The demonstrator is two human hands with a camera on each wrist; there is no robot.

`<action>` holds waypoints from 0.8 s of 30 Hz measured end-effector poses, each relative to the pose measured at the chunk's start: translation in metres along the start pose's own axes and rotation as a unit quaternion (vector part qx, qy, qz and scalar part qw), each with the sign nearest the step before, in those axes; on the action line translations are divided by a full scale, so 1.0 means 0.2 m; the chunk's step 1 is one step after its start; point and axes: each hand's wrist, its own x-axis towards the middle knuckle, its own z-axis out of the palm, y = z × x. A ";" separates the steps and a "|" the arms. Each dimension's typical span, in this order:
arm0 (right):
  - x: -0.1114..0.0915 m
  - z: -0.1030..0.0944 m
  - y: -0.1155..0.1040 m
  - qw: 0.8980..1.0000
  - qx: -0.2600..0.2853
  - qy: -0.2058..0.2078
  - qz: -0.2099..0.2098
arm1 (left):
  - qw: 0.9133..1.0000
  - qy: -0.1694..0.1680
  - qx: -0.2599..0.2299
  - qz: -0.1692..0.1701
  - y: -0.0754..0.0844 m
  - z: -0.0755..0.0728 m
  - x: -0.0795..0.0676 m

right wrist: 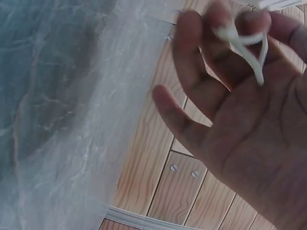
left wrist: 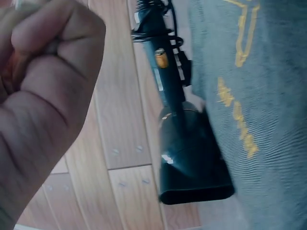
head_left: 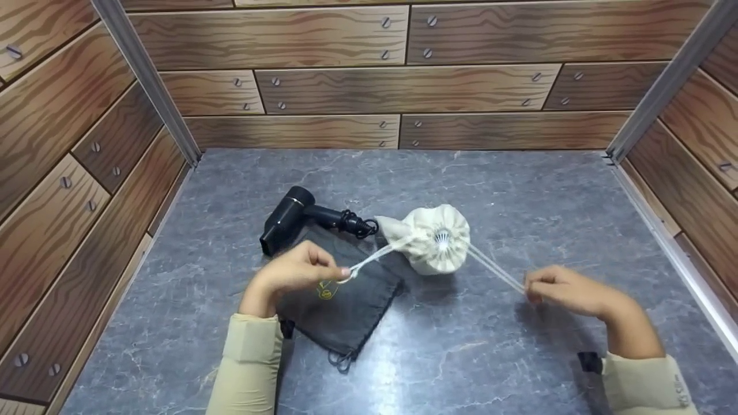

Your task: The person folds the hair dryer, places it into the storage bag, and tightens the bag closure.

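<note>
Your left hand (head_left: 294,269) and right hand (head_left: 565,291) pinch cords (head_left: 496,267), fingers (right wrist: 217,17) closed, apparently cinching the white bag (head_left: 426,253) between them on the worktop (head_left: 519,196); next likely calls for an even pull, then release.

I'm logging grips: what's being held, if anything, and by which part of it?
The white pouch, by its drawstrings: the left hand pinches them at one side, the right hand at the other.

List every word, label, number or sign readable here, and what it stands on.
No text is legible.
Dark pouch: yellow marks, too blurred to read.
Hair dryer: orange mark on handle, unreadable.
Right sleeve: dark lettering, too small to read.
White bag: no text shows.
</note>
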 end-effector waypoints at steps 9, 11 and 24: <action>-0.02 0.00 0.04 1.000 -0.018 -0.009 0.005 | 0.999 -0.026 0.036 -0.009 -0.05 0.00 -0.01; -0.01 -0.01 0.05 0.998 -0.043 0.038 0.001 | 0.999 0.001 0.044 -0.001 -0.04 0.00 0.00; 0.01 -0.02 0.02 0.908 -0.151 0.390 0.021 | 0.981 0.155 0.113 -0.008 -0.04 0.04 0.07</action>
